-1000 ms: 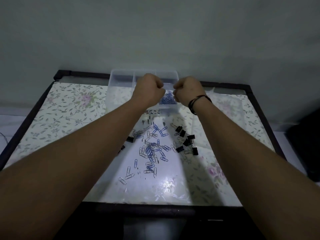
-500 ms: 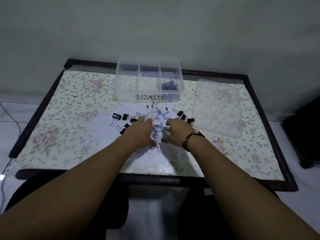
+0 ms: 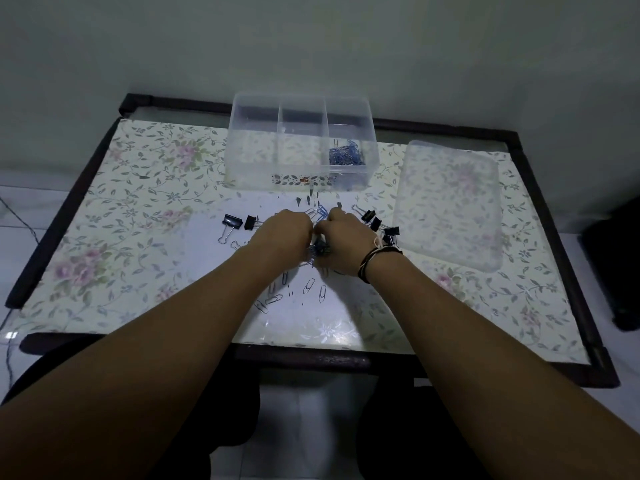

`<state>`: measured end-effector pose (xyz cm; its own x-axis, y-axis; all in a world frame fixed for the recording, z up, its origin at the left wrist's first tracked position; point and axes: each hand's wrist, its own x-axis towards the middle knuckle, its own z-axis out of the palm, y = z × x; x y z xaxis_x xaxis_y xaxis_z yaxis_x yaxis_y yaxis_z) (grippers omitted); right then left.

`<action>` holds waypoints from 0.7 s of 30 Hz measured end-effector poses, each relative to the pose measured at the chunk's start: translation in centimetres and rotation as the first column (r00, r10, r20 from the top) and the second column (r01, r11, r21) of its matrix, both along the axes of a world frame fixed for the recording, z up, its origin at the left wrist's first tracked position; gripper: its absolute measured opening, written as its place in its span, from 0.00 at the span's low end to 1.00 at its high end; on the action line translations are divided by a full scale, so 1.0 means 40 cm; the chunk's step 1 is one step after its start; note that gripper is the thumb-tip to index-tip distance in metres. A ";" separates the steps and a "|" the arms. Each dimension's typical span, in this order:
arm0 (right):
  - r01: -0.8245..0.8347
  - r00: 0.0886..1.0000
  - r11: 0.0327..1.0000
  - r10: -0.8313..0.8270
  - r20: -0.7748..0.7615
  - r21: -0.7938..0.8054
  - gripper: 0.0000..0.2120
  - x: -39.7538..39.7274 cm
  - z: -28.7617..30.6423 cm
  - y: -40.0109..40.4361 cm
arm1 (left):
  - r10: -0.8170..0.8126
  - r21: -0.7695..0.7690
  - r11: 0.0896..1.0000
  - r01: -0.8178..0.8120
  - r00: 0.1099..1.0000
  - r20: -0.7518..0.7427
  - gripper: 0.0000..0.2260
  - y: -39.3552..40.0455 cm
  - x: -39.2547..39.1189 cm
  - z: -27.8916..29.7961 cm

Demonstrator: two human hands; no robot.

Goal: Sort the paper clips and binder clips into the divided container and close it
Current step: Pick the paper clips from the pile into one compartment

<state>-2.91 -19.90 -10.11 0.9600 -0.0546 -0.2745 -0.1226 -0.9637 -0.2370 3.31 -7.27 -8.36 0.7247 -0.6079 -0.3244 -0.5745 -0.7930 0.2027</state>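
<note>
Blue paper clips bunched between both hands

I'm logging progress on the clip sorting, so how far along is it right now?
Early stage. Done: some blue paper clips lie in the container's right compartment; the other two look empty. In hand: the left hand and right hand are gathering clips from the pile. Left: loose paper clips, every binder clip, and the lid, lying beside the container.

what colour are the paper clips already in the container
Blue; the paper clips lie in the container's right compartment, clearest in the head view.
</note>
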 end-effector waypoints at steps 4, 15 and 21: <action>0.020 0.998 1.000 -0.021 0.059 0.024 0.09 0.009 -0.004 0.016 | 0.004 0.021 1.000 -0.005 0.999 0.039 0.04 -0.003 0.000 -0.005; 0.087 0.993 0.995 -0.091 0.081 0.052 0.07 0.003 0.033 -0.017 | 0.128 -0.114 0.983 -0.141 0.985 -0.120 0.03 0.029 0.013 -0.004; 0.291 0.917 0.856 -0.377 0.130 0.427 0.03 -0.013 0.137 -0.071 | 0.174 -0.328 0.913 -0.243 0.959 -0.225 0.02 0.029 0.031 0.072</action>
